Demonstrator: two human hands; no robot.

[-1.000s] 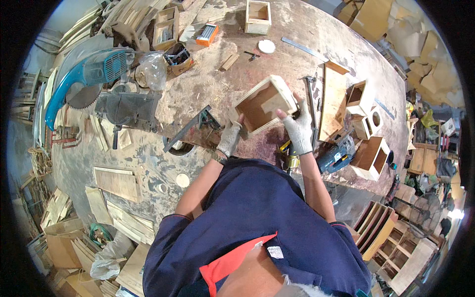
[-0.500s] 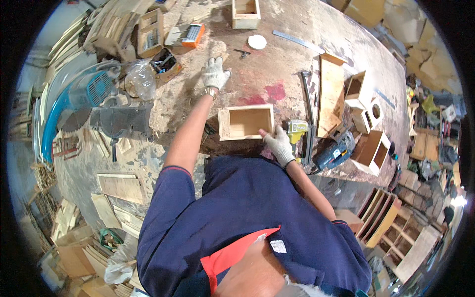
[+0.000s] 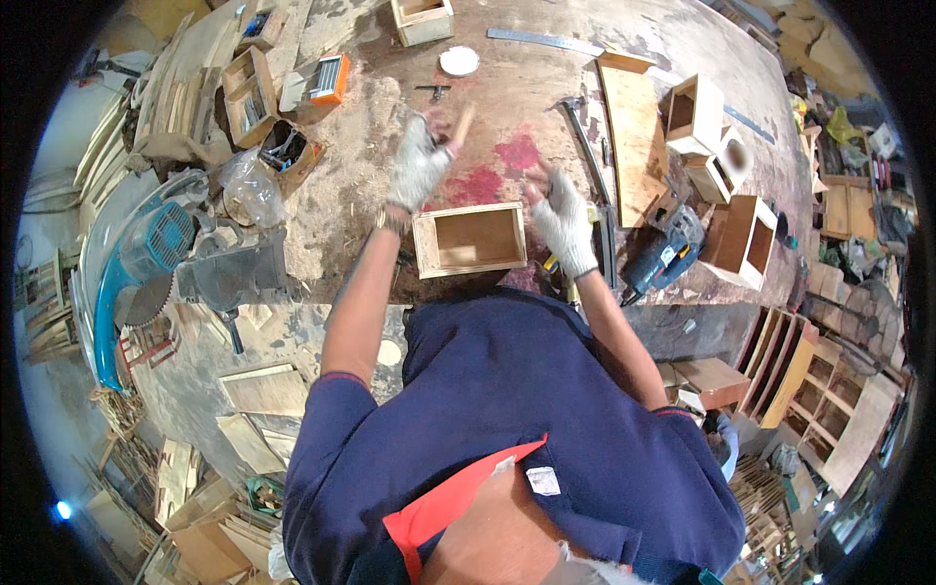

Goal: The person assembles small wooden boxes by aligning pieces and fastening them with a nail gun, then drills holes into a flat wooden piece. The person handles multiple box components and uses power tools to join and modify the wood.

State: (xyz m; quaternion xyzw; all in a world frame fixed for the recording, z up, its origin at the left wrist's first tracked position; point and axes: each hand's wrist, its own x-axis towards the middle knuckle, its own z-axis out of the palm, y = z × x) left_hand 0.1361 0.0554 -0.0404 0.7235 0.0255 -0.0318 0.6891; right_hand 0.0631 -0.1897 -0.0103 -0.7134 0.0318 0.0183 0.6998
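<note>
On the near side of the workbench (image 3: pixel 541 83), I see an open wooden box (image 3: pixel 470 268), while beyond it the bent left hand (image 3: pixel 419 168) pinches a small wood strip (image 3: pixel 464 125) and the right hand (image 3: pixel 565 216) hovers unladen, fingers parted. Far left, an orange carton (image 3: pixel 342 82) holds grey strips; the wooden tray (image 3: pixel 255 134) beside it holds greyish pieces too small to identify.

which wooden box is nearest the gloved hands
The box lying between the person's forearms, its opening facing up; the other boxes sit farther out: left, right and ahead.

Stained wd bench (image 3: pixel 526 93) w/ open box (image 3: pixel 470 241), hammer (image 3: pixel 587 146), ruler (image 3: pixel 546 41), wht disc (image 3: pixel 458 61)
</note>
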